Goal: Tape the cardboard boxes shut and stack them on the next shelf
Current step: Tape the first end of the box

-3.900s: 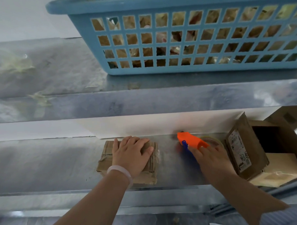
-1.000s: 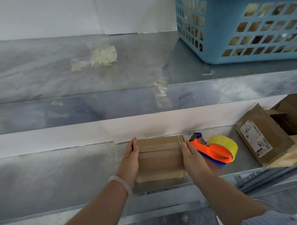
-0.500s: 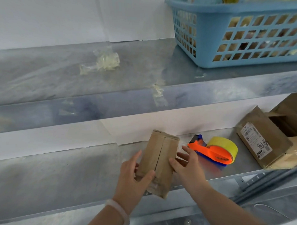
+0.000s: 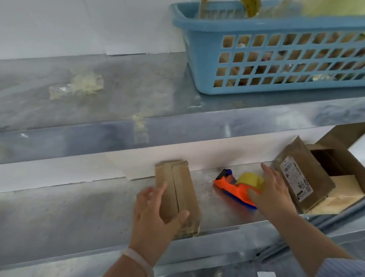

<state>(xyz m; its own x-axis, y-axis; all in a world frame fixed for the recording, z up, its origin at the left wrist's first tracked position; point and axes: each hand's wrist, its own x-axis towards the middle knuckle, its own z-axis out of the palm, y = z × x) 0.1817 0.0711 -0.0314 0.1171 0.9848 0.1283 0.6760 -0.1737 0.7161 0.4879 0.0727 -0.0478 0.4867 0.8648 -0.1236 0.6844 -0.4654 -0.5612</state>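
A small closed cardboard box point(image 4: 184, 188) lies on the lower metal shelf point(image 4: 66, 217), its long side pointing away from me and its centre seam facing up. My left hand point(image 4: 153, 218) grips its near left end, thumb across the top. To its right lies an orange and blue tape dispenser point(image 4: 229, 188) with a yellow roll. My right hand point(image 4: 272, 191) reaches over the roll with fingers extended and the thumb touching the orange handle; the hand is blurred. A larger cardboard box point(image 4: 298, 175) with open flaps and a shipping label lies at the far right.
The upper metal shelf point(image 4: 124, 99) carries a blue plastic basket point(image 4: 205, 54) at the right, filled with several items, and scraps of old tape point(image 4: 80, 84) at the left. White paper lines the wall behind both shelves.
The small box, held up and turned in both hands half a second ago, now lies flat on the lower shelf. My right hand has left it and moved right onto the tape dispenser.
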